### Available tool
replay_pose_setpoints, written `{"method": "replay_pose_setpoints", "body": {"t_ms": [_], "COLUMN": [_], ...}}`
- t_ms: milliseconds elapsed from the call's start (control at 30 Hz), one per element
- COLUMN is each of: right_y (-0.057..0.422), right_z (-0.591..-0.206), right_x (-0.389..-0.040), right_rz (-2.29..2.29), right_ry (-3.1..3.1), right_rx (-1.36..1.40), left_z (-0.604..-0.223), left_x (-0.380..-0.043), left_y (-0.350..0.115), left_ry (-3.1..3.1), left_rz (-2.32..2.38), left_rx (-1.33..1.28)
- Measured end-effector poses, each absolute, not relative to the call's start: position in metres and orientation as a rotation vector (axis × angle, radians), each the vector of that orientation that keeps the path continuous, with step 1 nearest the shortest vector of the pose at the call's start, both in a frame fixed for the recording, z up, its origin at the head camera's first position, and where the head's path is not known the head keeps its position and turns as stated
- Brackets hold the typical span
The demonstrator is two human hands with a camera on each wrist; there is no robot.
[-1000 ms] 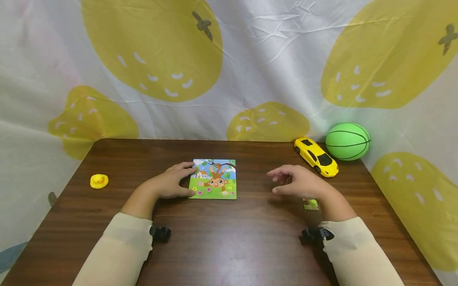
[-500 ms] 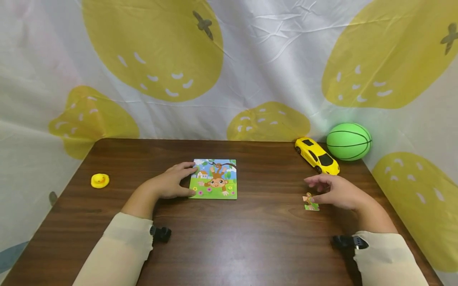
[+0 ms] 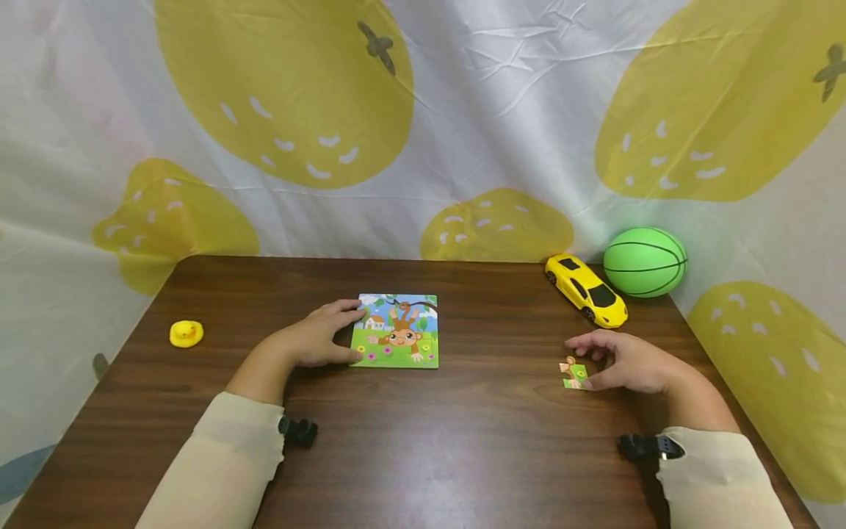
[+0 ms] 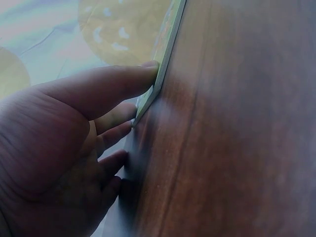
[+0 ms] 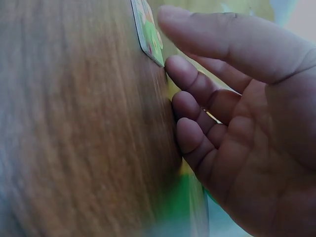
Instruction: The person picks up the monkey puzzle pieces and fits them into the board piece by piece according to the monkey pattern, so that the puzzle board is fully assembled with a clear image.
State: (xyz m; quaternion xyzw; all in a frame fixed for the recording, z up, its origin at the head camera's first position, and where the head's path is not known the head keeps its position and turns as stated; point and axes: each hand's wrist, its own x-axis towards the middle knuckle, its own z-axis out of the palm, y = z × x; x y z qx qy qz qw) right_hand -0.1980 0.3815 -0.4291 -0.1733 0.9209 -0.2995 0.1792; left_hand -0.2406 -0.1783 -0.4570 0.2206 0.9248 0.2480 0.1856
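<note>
A square picture puzzle (image 3: 396, 332) with a monkey, a house and flowers lies flat near the table's middle. My left hand (image 3: 319, 334) spans its left side; the thumb touches the lower left corner, and a fingertip lies at the upper left one. In the left wrist view that thumb rests on the edge of the puzzle (image 4: 166, 61). Farther right, a small green and brown jigsaw piece (image 3: 572, 373) lies on the table. My right hand (image 3: 628, 361) is beside it, fingers loosely bent, with its thumb tip at the piece's right edge. In the right wrist view no grip on the piece shows.
A yellow toy car (image 3: 585, 291) and a green ball (image 3: 645, 262) stand at the back right, beyond my right hand. A yellow rubber duck (image 3: 186, 334) sits at the left. The brown table (image 3: 423, 448) meets a patterned curtain (image 3: 502, 132) behind.
My right hand has moved right from between the puzzle and the jigsaw piece, then slightly down beside the piece, uncovering more of it. The left hand has stayed at the puzzle.
</note>
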Motion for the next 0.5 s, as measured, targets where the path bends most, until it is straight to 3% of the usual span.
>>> {"method": "replay_pose_setpoints", "body": {"t_ms": [500], "right_y": [0.3761], "right_z": [-0.4274], "right_x": [-0.1966], "right_rz": [-0.729], "right_ry": [2.592], "right_rx": [-0.508], "left_z": [-0.4584], "left_x": [-0.242], "left_y": [-0.1785], "left_ry": [2.614], "left_rz": [0.692], "left_rx": [0.632]}}
